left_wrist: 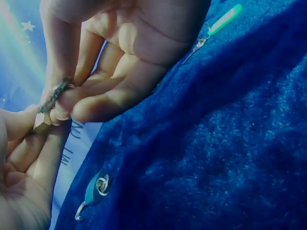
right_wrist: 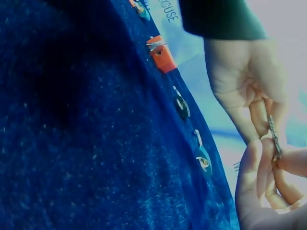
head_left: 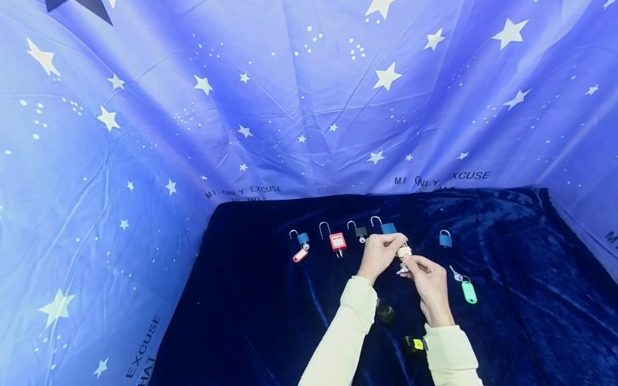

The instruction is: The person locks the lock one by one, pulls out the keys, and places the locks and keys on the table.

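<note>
A small brass-coloured padlock (head_left: 404, 250) is held up between both hands, with silver keys (head_left: 402, 268) hanging at its lower end. My left hand (head_left: 381, 254) pinches the padlock near its top, thumb against fingers. From the right, my right hand (head_left: 428, 283) pinches its lower part by the keys. In the left wrist view, the brass body (left_wrist: 42, 122) shows between the left fingers, and the jagged key edges (left_wrist: 58, 93) lie at the right fingertips. The right wrist view shows a key (right_wrist: 274, 136) edge-on between the fingers. Fingers hide most of the lock.
Behind the hands, a row of unlatched padlocks lies on dark blue velvet (head_left: 251, 311): blue with red tag (head_left: 302, 238), red (head_left: 338, 241), black (head_left: 360, 232), blue (head_left: 388, 228). At right are a closed blue padlock (head_left: 445, 239) and a key with green tag (head_left: 469, 292).
</note>
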`<state>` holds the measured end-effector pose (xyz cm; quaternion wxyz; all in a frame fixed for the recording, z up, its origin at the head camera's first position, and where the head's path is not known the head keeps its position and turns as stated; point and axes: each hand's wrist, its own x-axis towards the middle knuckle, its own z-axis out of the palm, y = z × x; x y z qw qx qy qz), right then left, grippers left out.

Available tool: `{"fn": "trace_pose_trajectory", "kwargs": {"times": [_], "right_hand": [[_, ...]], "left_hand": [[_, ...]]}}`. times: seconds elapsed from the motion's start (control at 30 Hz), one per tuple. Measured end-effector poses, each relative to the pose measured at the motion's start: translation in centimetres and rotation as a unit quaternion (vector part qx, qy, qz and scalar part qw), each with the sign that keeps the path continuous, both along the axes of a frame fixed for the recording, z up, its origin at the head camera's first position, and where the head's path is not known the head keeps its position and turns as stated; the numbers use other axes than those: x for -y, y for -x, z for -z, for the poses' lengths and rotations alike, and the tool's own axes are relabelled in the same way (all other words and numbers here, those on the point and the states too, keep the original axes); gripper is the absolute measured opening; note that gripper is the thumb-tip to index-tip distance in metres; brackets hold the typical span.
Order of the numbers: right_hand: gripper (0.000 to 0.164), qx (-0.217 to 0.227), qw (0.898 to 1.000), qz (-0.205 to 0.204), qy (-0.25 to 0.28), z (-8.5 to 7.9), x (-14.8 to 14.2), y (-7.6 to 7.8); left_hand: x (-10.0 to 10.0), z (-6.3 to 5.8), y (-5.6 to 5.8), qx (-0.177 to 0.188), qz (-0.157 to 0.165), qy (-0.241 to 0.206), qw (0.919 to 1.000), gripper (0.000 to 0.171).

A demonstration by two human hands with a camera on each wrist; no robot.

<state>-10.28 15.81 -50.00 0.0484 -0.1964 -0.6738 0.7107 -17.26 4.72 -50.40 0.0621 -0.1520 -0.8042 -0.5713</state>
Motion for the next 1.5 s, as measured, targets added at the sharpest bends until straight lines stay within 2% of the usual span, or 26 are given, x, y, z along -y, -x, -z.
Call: {"fn": "trace_pose_trajectory", "kwargs": {"times": [0.2,0.37,0.43,0.6,0.77,1.23,1.5], "right_hand": [[0.014,0.005,1.000,-0.007,0.028,0.1,0.0,0.0],[0.011,0.010,0.998,-0.004,0.066,0.2,-0.1,-0.1],[0.012,0.011,0.998,-0.002,0.069,0.4,0.0,-0.2],[0.016,0.012,0.998,-0.004,0.067,0.8,0.2,-0.4],[0.017,0.009,0.998,-0.001,0.061,1.1,0.4,-0.4],[0.015,0.001,0.997,0.008,0.076,1.0,0.6,-0.3],[0.015,0.015,0.992,-0.023,0.123,0.8,0.8,-0.1]], "left_hand": [[0.1,-0.8,-0.1,0.000,-0.003,0.045,0.9990,0.015],[0.0,-1.3,-0.3,-0.024,0.005,0.074,0.9969,0.014],[0.0,-1.2,-0.3,-0.022,0.007,0.079,0.9966,0.014],[0.2,-0.4,-0.3,0.001,0.005,0.073,0.9973,0.014],[0.3,0.3,-0.2,-0.005,0.011,0.071,0.9974,0.015],[0.3,0.1,-0.5,-0.016,-0.006,0.078,0.9968,0.014],[0.8,-0.2,-0.4,-0.010,-0.022,0.070,0.9973,0.013]]}}
